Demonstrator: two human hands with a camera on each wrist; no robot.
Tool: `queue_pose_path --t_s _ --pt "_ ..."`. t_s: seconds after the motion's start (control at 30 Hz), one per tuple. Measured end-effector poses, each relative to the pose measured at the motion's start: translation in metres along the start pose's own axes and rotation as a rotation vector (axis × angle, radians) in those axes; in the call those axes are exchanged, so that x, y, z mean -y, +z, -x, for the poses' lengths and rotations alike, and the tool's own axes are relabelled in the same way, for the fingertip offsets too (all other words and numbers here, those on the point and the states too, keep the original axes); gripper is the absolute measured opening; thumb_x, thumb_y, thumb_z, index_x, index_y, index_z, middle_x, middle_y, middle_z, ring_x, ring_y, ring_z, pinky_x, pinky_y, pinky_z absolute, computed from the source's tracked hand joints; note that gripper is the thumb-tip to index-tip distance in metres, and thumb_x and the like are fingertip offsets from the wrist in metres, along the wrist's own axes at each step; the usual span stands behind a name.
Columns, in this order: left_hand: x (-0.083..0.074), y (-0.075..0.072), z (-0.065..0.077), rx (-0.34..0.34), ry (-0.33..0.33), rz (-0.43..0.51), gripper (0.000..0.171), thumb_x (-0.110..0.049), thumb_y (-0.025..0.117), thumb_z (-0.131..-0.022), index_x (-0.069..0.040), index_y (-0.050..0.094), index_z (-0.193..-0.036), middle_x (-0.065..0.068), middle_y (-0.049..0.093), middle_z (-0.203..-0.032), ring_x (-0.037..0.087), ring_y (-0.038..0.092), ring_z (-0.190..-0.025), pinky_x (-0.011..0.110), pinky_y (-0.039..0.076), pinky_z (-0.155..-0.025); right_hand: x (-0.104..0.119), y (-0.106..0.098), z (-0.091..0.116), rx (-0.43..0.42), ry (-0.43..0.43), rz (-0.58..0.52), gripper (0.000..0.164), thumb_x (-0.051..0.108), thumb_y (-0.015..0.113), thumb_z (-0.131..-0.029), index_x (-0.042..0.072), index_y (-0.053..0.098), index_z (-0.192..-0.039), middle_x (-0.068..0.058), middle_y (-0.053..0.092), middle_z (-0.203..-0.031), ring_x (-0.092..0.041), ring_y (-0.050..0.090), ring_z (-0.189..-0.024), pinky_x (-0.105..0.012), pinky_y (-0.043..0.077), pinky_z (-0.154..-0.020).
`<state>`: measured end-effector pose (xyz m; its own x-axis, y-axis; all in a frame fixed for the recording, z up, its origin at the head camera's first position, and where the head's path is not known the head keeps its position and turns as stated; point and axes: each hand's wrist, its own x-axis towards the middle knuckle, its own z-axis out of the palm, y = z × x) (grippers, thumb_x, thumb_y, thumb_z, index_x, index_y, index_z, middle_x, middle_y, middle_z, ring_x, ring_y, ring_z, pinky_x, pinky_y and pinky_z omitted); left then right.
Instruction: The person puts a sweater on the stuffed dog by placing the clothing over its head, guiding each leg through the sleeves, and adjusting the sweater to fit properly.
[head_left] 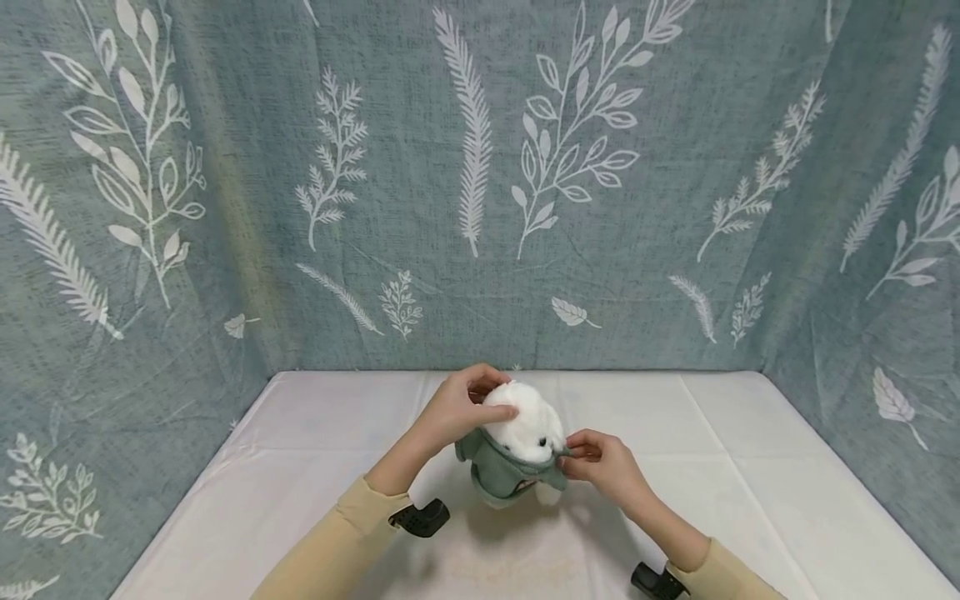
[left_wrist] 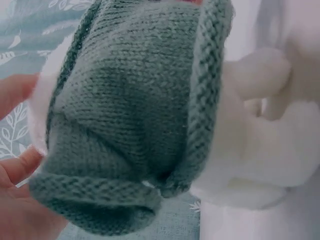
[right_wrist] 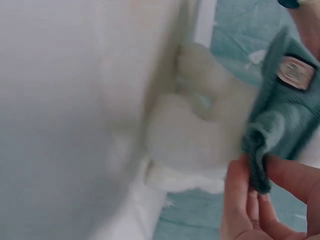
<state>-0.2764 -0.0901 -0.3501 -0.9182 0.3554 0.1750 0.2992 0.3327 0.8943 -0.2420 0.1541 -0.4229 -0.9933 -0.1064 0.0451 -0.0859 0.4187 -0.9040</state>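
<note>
A white plush toy [head_left: 525, 417] with dark eyes wears a green knitted sweater [head_left: 495, 468] and tilts over the white table. My left hand [head_left: 453, 410] grips its head from the left, thumb across the white fur and fingers behind. On the other side, my right hand [head_left: 606, 467] pinches a sleeve of the sweater between thumb and fingers. The right wrist view gives this sleeve [right_wrist: 260, 155] up close, with a pinkish label [right_wrist: 296, 73] on the sweater above. In the left wrist view, the opposite sleeve [left_wrist: 95, 200] hangs loose near the left hand's fingers; white plush legs [left_wrist: 260, 145] stick out below the hem.
A white cloth covers the table [head_left: 750, 483]. Grey-green curtains [head_left: 420, 208] with white leaf prints enclose it at the back and both sides. A black wrist device [head_left: 422, 518] is strapped by the left cuff, and a second black device [head_left: 657, 581] by the right.
</note>
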Motion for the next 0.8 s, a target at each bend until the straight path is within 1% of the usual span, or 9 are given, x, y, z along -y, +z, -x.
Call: queue_pose_path --t_s 0.13,0.23,0.3,0.4,0.5,0.6,0.7,0.8 --pt "0.002 -0.004 0.003 -0.01 0.005 0.018 0.036 -0.031 0.077 -0.078 -0.02 0.065 -0.111 0.001 0.064 -0.111 0.019 0.06 -0.101 0.033 0.051 -0.085 0.011 -0.008 0.0 0.008 -0.02 -0.022 0.024 0.015 0.069 -0.086 0.003 0.066 -0.108 -0.008 0.07 -0.1 -0.019 0.067 -0.091 -0.03 0.055 -0.076" --pt "0.003 -0.009 0.009 -0.031 -0.001 0.019 0.036 -0.031 0.078 -0.078 -0.021 0.065 -0.111 -0.001 0.064 -0.111 0.018 0.06 -0.102 0.033 0.05 -0.087 0.024 -0.013 -0.002 0.005 -0.086 -0.028 0.024 0.014 0.065 -0.09 0.003 0.065 -0.111 -0.012 0.069 -0.104 -0.021 0.067 -0.094 -0.031 0.055 -0.079" --pt "0.004 -0.012 0.013 -0.039 -0.006 0.019 0.038 -0.032 0.077 -0.079 -0.019 0.065 -0.112 -0.001 0.064 -0.111 0.018 0.059 -0.104 0.034 0.049 -0.089 0.034 -0.015 -0.004 -0.02 -0.118 -0.01 0.024 0.016 0.064 -0.091 0.006 0.065 -0.112 -0.011 0.069 -0.105 -0.02 0.067 -0.095 -0.029 0.055 -0.08" --pt "0.007 -0.018 0.02 -0.048 -0.015 0.015 0.04 -0.034 0.077 -0.079 -0.016 0.065 -0.113 0.001 0.064 -0.113 0.021 0.058 -0.107 0.035 0.048 -0.091 0.046 -0.016 -0.008 -0.047 -0.16 0.014 0.027 0.025 0.064 -0.091 0.011 0.065 -0.114 -0.008 0.069 -0.106 -0.018 0.067 -0.097 -0.028 0.054 -0.082" --pt "0.011 -0.023 0.025 -0.055 -0.017 0.007 0.041 -0.034 0.077 -0.079 -0.015 0.064 -0.113 0.004 0.063 -0.115 0.024 0.057 -0.109 0.035 0.048 -0.092 0.058 -0.012 -0.012 -0.069 -0.194 0.04 0.031 0.035 0.064 -0.09 0.016 0.065 -0.115 -0.003 0.069 -0.107 -0.016 0.065 -0.099 -0.029 0.053 -0.084" --pt "0.014 -0.026 0.031 -0.063 -0.027 0.0 0.039 -0.033 0.078 -0.078 -0.017 0.064 -0.111 0.005 0.063 -0.116 0.025 0.058 -0.109 0.035 0.048 -0.092 0.068 -0.006 -0.016 -0.049 -0.246 0.046 0.039 0.039 0.068 -0.086 0.017 0.063 -0.118 -0.002 0.068 -0.111 -0.018 0.063 -0.104 -0.033 0.052 -0.088" --pt "0.018 -0.026 0.036 -0.069 -0.04 0.002 0.039 -0.031 0.078 -0.078 -0.016 0.064 -0.112 0.004 0.064 -0.114 0.023 0.059 -0.107 0.036 0.048 -0.091 0.076 0.004 -0.022 0.008 -0.299 0.048 0.048 0.038 0.073 -0.082 0.017 0.059 -0.123 -0.003 0.064 -0.119 -0.02 0.061 -0.11 -0.037 0.05 -0.093" --pt "0.023 -0.022 0.043 -0.072 -0.058 0.013 0.038 -0.029 0.077 -0.079 -0.014 0.064 -0.111 0.003 0.064 -0.111 0.021 0.059 -0.105 0.036 0.049 -0.091 0.079 0.012 -0.029 0.058 -0.343 0.102 0.056 0.038 0.077 -0.078 0.02 0.055 -0.128 -0.001 0.06 -0.125 -0.021 0.058 -0.114 -0.038 0.05 -0.092"
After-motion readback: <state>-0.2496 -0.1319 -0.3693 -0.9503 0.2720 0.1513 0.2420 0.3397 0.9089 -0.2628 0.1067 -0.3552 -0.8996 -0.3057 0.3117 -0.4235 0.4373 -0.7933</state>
